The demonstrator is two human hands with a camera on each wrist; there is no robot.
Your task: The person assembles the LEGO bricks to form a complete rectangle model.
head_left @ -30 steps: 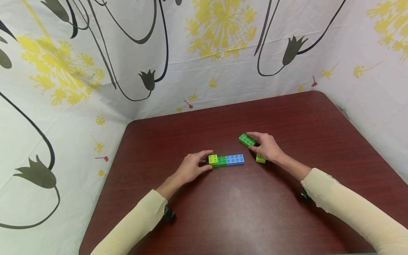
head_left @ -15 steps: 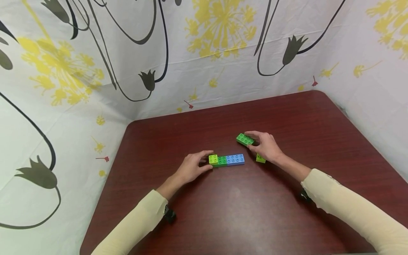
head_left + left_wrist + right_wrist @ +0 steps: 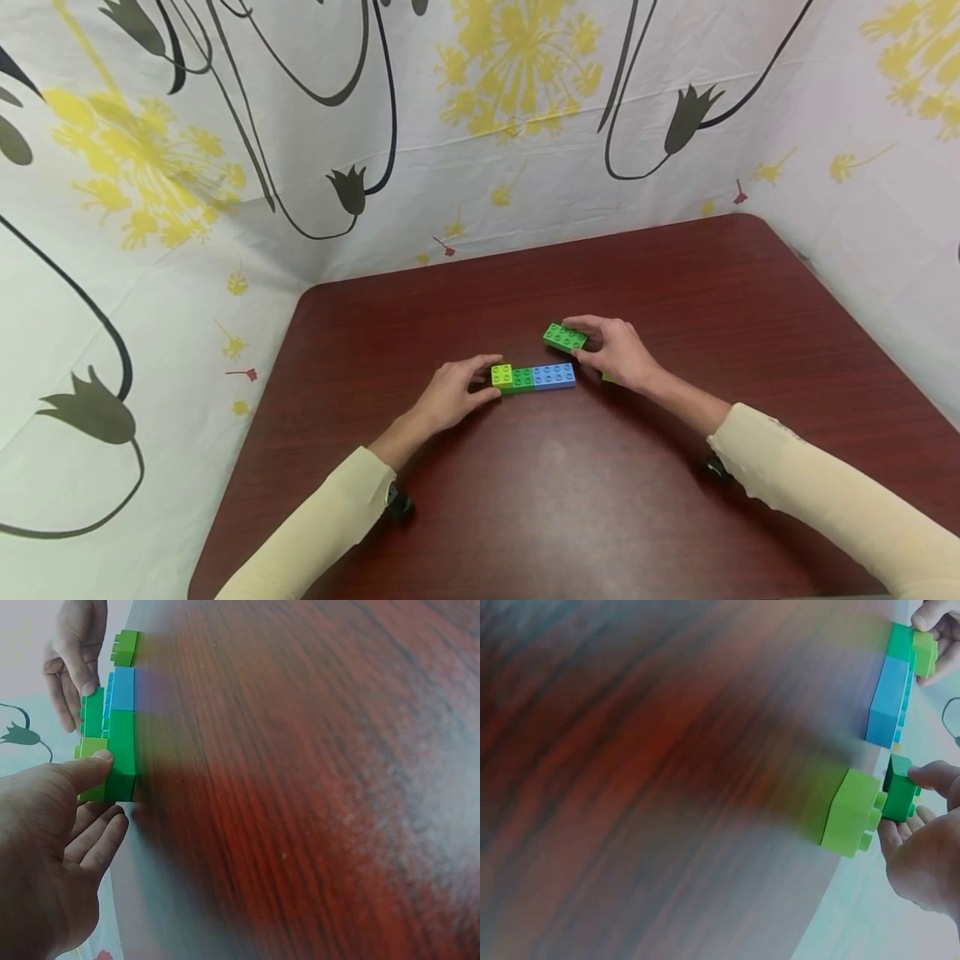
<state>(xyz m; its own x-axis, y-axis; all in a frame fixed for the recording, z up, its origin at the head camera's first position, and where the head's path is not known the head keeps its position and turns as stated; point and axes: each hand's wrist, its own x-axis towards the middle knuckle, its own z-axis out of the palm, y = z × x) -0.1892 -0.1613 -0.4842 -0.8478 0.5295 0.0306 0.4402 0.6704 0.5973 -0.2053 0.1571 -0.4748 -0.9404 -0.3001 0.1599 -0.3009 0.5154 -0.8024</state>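
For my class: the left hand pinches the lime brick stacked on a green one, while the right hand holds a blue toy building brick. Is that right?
Not quite: the right hand holds a green toy building brick, not a blue one, as the head view shows. The rest is correct.

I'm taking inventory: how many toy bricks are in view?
5: blue brick beside green brick, lime brick atop the green one, another green brick in the right hand, loose lime brick on the table. More could be hidden.

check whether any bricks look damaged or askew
Nothing looks damaged. The green brick in the right hand sits askew to the blue brick, likely just because it's being held.
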